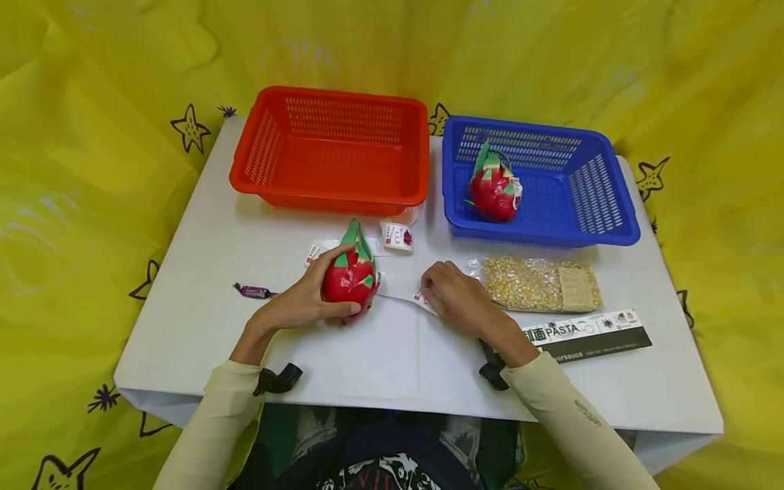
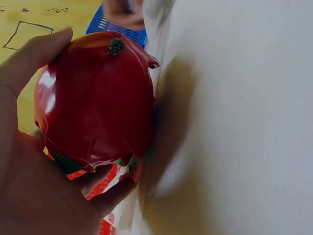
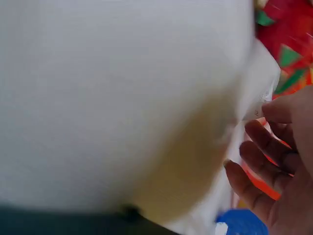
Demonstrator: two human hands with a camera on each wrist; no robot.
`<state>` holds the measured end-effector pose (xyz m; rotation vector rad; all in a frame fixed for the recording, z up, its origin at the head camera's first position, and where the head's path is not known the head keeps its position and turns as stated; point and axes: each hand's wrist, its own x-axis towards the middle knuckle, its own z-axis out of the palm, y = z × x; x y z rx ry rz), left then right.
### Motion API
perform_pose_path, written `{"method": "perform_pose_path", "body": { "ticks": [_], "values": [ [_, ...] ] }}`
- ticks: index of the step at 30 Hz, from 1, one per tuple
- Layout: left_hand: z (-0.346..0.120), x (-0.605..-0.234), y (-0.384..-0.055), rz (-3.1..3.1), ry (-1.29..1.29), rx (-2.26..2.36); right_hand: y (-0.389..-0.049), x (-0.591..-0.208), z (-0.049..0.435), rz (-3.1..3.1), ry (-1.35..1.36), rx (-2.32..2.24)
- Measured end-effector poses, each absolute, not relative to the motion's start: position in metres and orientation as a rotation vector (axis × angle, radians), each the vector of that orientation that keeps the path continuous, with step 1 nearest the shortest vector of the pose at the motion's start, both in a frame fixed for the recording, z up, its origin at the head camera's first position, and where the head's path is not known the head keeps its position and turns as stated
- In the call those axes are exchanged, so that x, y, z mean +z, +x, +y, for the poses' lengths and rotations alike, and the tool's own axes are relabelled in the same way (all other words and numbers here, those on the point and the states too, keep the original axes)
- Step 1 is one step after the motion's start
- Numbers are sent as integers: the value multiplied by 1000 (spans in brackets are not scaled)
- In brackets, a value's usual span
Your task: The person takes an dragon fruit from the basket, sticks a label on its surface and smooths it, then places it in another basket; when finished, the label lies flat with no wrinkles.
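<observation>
My left hand [image 1: 306, 291] grips a red dragon fruit [image 1: 353, 278] with green leaf tips, thumb on the near side and fingers over the far side. The left wrist view shows its glossy red base [image 2: 100, 100] close to the table. To its right, my right hand [image 1: 456, 296] pinches a white strip of label paper [image 1: 407, 299] with a printed sticker at its end; thumb and forefinger meet at the paper [image 3: 254, 111] in the right wrist view, other fingers loosely bent. Behind the fruit stands a roll of stickers [image 1: 397, 236], with a backing strip [image 1: 316, 252] lying beside it.
A red basket [image 1: 343, 204] stands at the back left. In the blue basket [image 1: 539, 235] at the back right lies another dragon fruit [image 1: 493, 194], bearing a label. A bag of corn kernels [image 1: 533, 282], a pasta box [image 1: 588, 335] and a purple-wrapped candy [image 1: 254, 292] lie on the table.
</observation>
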<state>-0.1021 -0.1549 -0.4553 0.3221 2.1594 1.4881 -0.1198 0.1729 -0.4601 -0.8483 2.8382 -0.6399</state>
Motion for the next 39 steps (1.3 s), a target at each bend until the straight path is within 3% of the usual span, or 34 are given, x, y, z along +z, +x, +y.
{"method": "perform_pose_path", "body": {
  "ticks": [7,13,22,32,35,39],
  "values": [
    [-155,-457,-103,2184,331,1493,-123,-418,189,2883,-642,-1234],
    [-171,-453,-99,2179,401,1536,-115,-395,149,2754,-693,-1626],
    [-190,-451,-93,2270,378,1654,-95,-408,71,2648,-955,-1342],
    [-187,-455,-97,2258,468,1647,-104,-410,50,2984,-1199,-873],
    [-184,-459,-98,2234,492,1622,-104,-412,49,3031,-1160,-831],
    [-182,-465,-97,2212,509,1615,-106,-419,48,2968,-912,-991]
  ]
}}
